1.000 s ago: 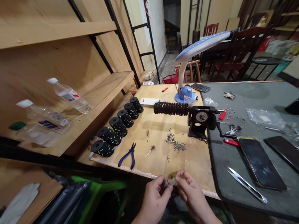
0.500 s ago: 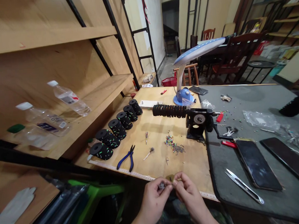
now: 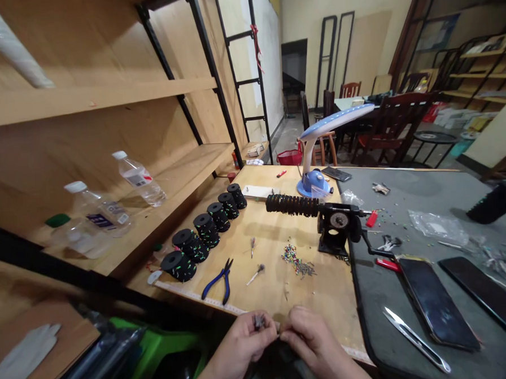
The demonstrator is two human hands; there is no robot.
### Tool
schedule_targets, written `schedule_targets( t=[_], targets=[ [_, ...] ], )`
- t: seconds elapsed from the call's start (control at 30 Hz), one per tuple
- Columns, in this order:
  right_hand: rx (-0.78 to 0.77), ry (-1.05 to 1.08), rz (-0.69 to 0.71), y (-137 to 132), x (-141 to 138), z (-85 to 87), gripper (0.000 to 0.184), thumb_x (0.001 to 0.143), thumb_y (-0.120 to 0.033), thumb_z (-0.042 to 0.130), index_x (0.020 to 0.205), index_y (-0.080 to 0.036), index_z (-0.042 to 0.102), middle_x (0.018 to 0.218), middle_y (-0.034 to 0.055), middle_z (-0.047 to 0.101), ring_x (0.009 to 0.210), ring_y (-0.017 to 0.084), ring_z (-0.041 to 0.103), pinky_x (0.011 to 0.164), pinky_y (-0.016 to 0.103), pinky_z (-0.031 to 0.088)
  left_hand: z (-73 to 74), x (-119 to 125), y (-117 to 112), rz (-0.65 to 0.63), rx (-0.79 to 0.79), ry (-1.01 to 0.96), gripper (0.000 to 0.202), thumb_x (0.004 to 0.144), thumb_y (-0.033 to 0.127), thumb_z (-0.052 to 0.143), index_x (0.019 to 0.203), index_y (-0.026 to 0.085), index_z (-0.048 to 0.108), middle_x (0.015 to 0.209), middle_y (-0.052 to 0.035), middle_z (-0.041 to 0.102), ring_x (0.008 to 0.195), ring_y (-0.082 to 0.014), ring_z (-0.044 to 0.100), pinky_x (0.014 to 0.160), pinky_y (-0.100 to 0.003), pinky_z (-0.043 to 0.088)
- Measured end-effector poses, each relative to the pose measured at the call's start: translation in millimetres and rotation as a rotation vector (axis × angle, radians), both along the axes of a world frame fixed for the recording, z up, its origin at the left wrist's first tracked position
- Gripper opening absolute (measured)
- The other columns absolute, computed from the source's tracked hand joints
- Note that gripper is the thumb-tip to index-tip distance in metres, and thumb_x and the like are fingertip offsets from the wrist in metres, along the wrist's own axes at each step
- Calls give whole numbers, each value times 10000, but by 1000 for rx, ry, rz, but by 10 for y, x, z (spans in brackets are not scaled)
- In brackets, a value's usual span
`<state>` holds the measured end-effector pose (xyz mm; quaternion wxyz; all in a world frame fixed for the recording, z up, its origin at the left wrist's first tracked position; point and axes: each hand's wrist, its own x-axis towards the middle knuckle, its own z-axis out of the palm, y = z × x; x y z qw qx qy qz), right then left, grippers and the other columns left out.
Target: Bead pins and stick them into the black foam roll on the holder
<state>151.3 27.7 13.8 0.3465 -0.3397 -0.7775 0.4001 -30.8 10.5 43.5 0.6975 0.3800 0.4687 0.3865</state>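
Note:
Both hands meet over the front edge of the wooden table (image 3: 258, 291). My left hand (image 3: 246, 337) is closed, with a small dark-grey bundle (image 3: 259, 322) between its fingers; its kind is too small to tell. My right hand (image 3: 309, 336) pinches close beside the left fingertips, and what it grips is hidden. Beyond the hands lie a heap of colourful beads (image 3: 289, 254) and a pile of small grey pins (image 3: 307, 269). Blue-handled pliers (image 3: 218, 283) and a small brush-like tuft on a white stick (image 3: 256, 274) rest to the left.
A black hand-cranked winder (image 3: 333, 227) carries a dark wound roll (image 3: 292, 205). Several black spools (image 3: 206, 228) line the left side. A blue lamp (image 3: 314, 182) stands behind. Thread snips (image 3: 416, 339) and phones (image 3: 439, 301) lie on the grey mat (image 3: 381, 296). Bottles (image 3: 142, 181) occupy the shelf.
The view has tilted up, so the table sits lower in it. My hands have shifted slightly; an olive-brown piece seen between the fingertips earlier is now hidden.

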Motion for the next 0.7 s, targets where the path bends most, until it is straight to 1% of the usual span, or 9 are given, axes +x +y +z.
schedule_targets(
  t=[0.07, 0.13, 0.27, 0.33, 0.43, 0.5, 0.57, 0.63, 0.7],
  targets=[
    [101, -14, -4, 53, -13, 41, 238, 927, -282, 458, 722, -203, 550, 660, 0, 544, 667, 153, 508, 615, 254, 364, 37, -43, 9, 37, -43, -71, 352, 646, 424, 777, 657, 156, 550, 512, 96, 323, 439, -48, 173, 422, -192, 142],
    [98, -11, -10, 77, -28, 72, 248, 937, -292, 432, 736, -203, 545, 669, 5, 545, 662, 152, 508, 608, 253, 370, 73, -62, 20, 95, 20, -21, 351, 659, 423, 772, 659, 153, 549, 530, 86, 351, 452, -50, 203, 427, -189, 162],
    [-101, 43, 13, 55, -65, 147, 177, 931, -322, 438, 947, -193, 559, 755, 19, 605, 685, 152, 541, 636, 255, 407, 137, -41, 47, 138, 233, 177, 311, 721, 404, 724, 654, 140, 573, 615, 27, 475, 583, -98, 407, 540, -194, 337],
    [-231, 88, 55, 45, -90, 190, 208, 917, -349, 460, 1019, -186, 540, 724, 6, 615, 644, 146, 537, 604, 247, 401, 171, -19, 59, 128, 292, 238, 296, 747, 400, 694, 664, 140, 578, 637, 12, 502, 633, -125, 454, 597, -216, 380],
    [-345, 113, 65, 51, -137, 242, 225, 899, -387, 479, 904, -176, 556, 599, -37, 543, 544, 121, 478, 537, 230, 359, 233, 14, 71, 117, 331, 298, 284, 762, 392, 669, 666, 142, 574, 639, 6, 510, 642, -140, 475, 601, -228, 394],
    [-323, 101, 26, 62, -159, 270, 234, 890, -381, 490, 789, -179, 554, 554, -60, 462, 512, 107, 429, 515, 223, 332, 272, 30, 76, 110, 337, 304, 276, 757, 385, 671, 667, 143, 576, 638, 6, 516, 644, -142, 481, 599, -228, 392],
    [-245, 79, -11, 69, -159, 296, 233, 882, -339, 501, 711, -186, 544, 558, -63, 428, 522, 104, 413, 520, 222, 323, 292, 41, 81, 98, 323, 267, 279, 733, 383, 695, 667, 139, 577, 638, 11, 515, 640, -134, 473, 602, -222, 385],
    [-154, 58, -24, 76, -135, 311, 224, 877, -296, 510, 683, -190, 550, 583, -50, 458, 556, 112, 439, 547, 226, 337, 287, 44, 89, 85, 259, 184, 305, 692, 390, 732, 656, 138, 563, 604, 32, 482, 578, -101, 423, 552, -203, 350],
    [-68, 38, -28, 91, -97, 296, 224, 887, -273, 499, 689, -195, 568, 617, -29, 516, 598, 127, 485, 582, 235, 361, 270, 38, 102, 68, 130, 60, 344, 650, 401, 767, 652, 147, 535, 539, 70, 410, 477, -60, 312, 459, -183, 258]
  ],
)
